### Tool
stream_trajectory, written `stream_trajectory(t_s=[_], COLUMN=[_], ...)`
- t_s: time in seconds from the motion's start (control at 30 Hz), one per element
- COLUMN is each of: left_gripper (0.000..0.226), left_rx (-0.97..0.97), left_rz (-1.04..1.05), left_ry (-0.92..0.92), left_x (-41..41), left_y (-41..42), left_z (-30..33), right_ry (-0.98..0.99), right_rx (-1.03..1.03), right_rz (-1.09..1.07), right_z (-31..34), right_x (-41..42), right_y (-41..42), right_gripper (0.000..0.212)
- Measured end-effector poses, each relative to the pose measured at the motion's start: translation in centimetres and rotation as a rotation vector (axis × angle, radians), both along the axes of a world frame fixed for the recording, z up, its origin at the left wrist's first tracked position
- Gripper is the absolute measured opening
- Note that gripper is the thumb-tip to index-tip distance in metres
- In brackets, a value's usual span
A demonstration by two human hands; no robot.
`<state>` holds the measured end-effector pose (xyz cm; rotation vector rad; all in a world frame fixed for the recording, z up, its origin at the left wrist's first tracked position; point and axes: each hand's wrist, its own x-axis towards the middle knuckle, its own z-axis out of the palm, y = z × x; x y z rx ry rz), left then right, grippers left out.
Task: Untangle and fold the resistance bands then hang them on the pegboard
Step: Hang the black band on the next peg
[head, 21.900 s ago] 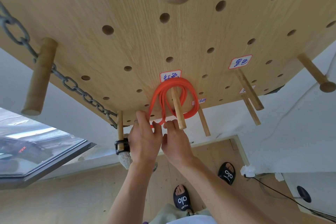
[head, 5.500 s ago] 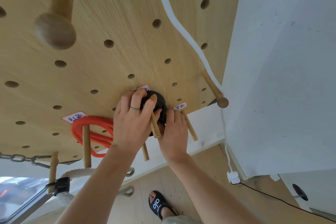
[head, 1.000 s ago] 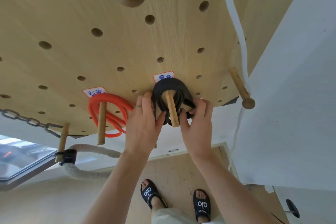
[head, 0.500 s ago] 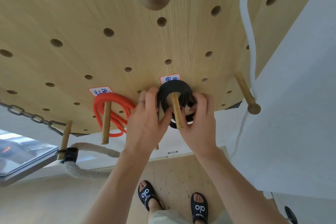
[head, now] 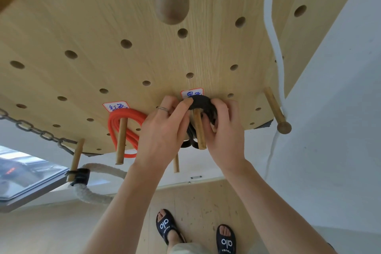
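At the far left a metal chain (head: 37, 131) runs down across the edge of the wooden pegboard (head: 115, 16) to a short peg, below which a thick pale rope (head: 92, 194) with a black wrap curls away. Next along, the red resistance band (head: 125, 130) hangs folded into several loops over a wooden peg (head: 120, 140), directly beneath a small handwritten label (head: 116, 106).

The left hand (head: 162, 132) reaches up from below with its fingers curled, not spread; a ring shows on one finger. Its thumb and forefinger press onto the upper left of the black resistance band (head: 203, 104), pinching the coil where it crosses the top of its peg. The black band sits looped over the middle peg (head: 199, 129), just under a second handwritten label (head: 191, 94) that it partly covers; the lower loops hang between the two hands and show below the left palm.

The right hand (head: 223, 132) mirrors the left, fingers bent and closed over the right side of the black coil, its thumb lying just beside the peg's shaft. Both hands are touching the band and nearly touching each other across the peg.

Further right a knobbed peg (head: 276, 110) sticks out of the board, and a white cord (head: 274, 33) trails down past it along the white wall (head: 329, 109). Below, two feet in black slides (head: 169, 226) stand on the wooden floor (head: 202, 198).
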<state>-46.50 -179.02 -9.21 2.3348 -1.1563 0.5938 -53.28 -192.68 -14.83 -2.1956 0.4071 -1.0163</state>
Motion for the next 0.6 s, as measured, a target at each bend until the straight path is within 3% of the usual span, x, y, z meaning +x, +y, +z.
stream_trajectory(t_s=[0.27, 0.43, 0.6], left_gripper=[0.016, 0.028, 0.024], left_rx=[0.041, 0.079, 0.032], left_rz=[-0.004, -0.022, -0.054], left_ry=[-0.02, 0.004, 0.045], left_x=[0.3, 0.2, 0.4], left_y=[-0.4, -0.4, -0.3], left_z=[1.1, 1.2, 0.4], right_ry=[-0.01, 0.001, -0.026], right_rx=[-0.137, -0.108, -0.106], right_rz=[0.103, 0.125, 0.113], right_z=[1.1, 1.0, 1.6], right_x=[0.3, 0.1, 0.2], right_y=[-0.6, -1.0, -0.8], right_gripper=[0.034, 0.031, 0.035])
